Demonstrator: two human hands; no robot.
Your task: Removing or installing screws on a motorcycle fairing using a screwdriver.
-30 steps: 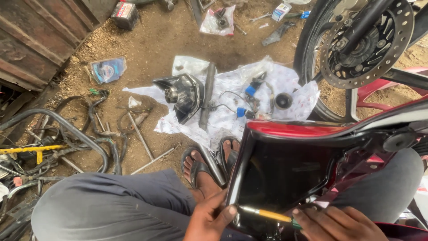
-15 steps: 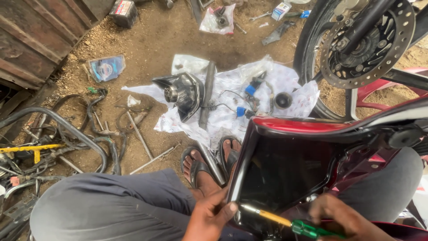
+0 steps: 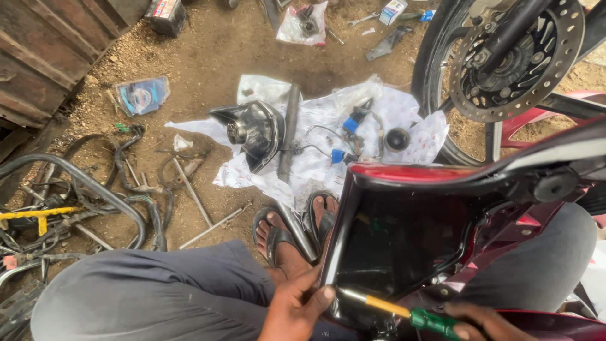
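- The right hand (image 3: 480, 321) has its fingers closed around the green handle of a screwdriver (image 3: 404, 312), whose yellow shaft and metal tip point left into the dark hollow of the panel.
- The left hand (image 3: 297, 306) grips the lower left edge of the red and black motorcycle body panel (image 3: 442, 215), thumb pressed on the rim, fingers wrapped behind it.
- The panel rests across the person's lap, between the grey-trousered knees, above two sandalled feet (image 3: 297, 227) on the dirt ground.
- Just beyond the feet lies a white patterned sheet (image 3: 315, 126) spread on the ground, carrying a black headlight housing (image 3: 249, 129), a dark tube (image 3: 288, 129), blue connectors with wires (image 3: 347, 136) and a small black round cap (image 3: 396, 139).
- At the far right stands a motorcycle wheel (image 3: 511, 57) with its brake disc.
- At the left edge of the ground lie tangled cables and metal rods (image 3: 95, 196).
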